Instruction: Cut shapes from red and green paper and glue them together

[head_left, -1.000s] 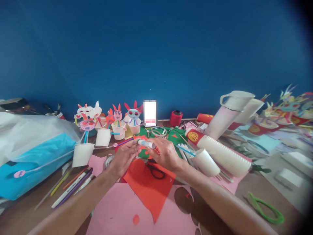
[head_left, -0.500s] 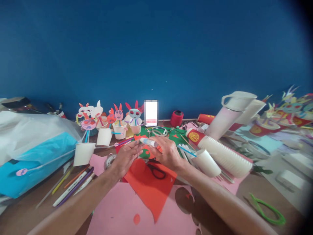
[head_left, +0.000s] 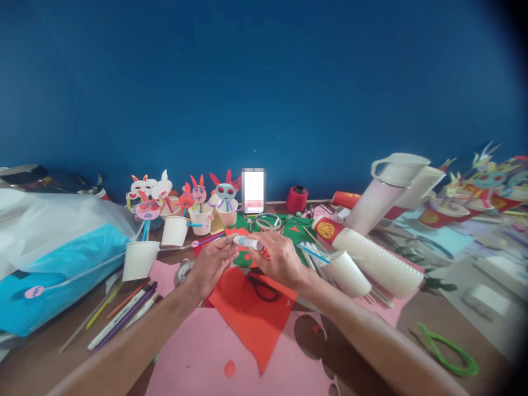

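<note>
In the head view, a white glue stick [head_left: 249,243] with a pale blue label lies crosswise between my hands. My right hand [head_left: 282,258] is closed around its right end. The fingertips of my left hand [head_left: 212,263] press together at its left end. Below them is a pointed sheet of orange-red paper [head_left: 262,324], with a red paper circle [head_left: 232,281] and black-handled scissors [head_left: 264,289] on it. Under that sheet lies a larger pink sheet [head_left: 185,352] with round holes along its right side. A small orange oval [head_left: 230,368] rests on the pink.
White paper cups [head_left: 140,261] hold paper animal faces on the left. Pens [head_left: 124,316] lie before them, beside a blue-white bag [head_left: 74,264]. Stacked cups [head_left: 379,264], a tilted jug [head_left: 379,198] and green pipe cleaners [head_left: 447,349] are at right. A phone [head_left: 253,191] stands behind.
The glue stick's left end now sits closer to my left fingertips. Both hands stay almost in place, and the whole view shifts slightly.
</note>
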`<state>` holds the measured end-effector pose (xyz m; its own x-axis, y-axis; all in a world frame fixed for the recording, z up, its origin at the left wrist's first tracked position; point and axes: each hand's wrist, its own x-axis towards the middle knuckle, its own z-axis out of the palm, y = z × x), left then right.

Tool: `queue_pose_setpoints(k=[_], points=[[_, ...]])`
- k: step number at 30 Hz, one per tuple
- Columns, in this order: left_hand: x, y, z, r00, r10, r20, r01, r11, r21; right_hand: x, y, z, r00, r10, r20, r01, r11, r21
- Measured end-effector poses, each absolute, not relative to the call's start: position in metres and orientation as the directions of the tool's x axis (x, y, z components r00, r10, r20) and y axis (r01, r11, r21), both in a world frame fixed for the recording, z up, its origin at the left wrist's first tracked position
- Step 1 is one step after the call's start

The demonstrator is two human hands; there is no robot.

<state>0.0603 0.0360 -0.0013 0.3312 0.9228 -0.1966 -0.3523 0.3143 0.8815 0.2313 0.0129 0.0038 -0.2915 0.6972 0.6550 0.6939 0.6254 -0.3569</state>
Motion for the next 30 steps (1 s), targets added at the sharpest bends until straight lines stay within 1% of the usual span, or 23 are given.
queue_pose_setpoints(k=[4, 11, 22, 30], points=[[0.0598, 0.0356, 0.0012, 0.336, 0.921, -0.198, -0.365, 0.321, 0.874, 0.2323, 0.0149, 0.0037, -0.277, 0.695, 0.664, 0.71, 0.613, -0.346], [0.0607, 0.0342, 0.0015, 0.373, 0.91, -0.182, -0.332, 0.314, 0.889, 0.2332, 0.0153, 0.003, -0.252, 0.672, 0.696, 0.696, 0.626, -0.353], [0.0598, 0.0361, -0.0065, 0.387, 0.908, -0.159, -0.334, 0.299, 0.894, 0.2315, 0.014, 0.0039, -0.295, 0.682, 0.669, 0.671, 0.647, -0.363], [0.0602, 0.0379, -0.0048, 0.34, 0.923, -0.18, -0.343, 0.3, 0.89, 0.2313, 0.0128, 0.0027, -0.313, 0.693, 0.65, 0.69, 0.636, -0.345]])
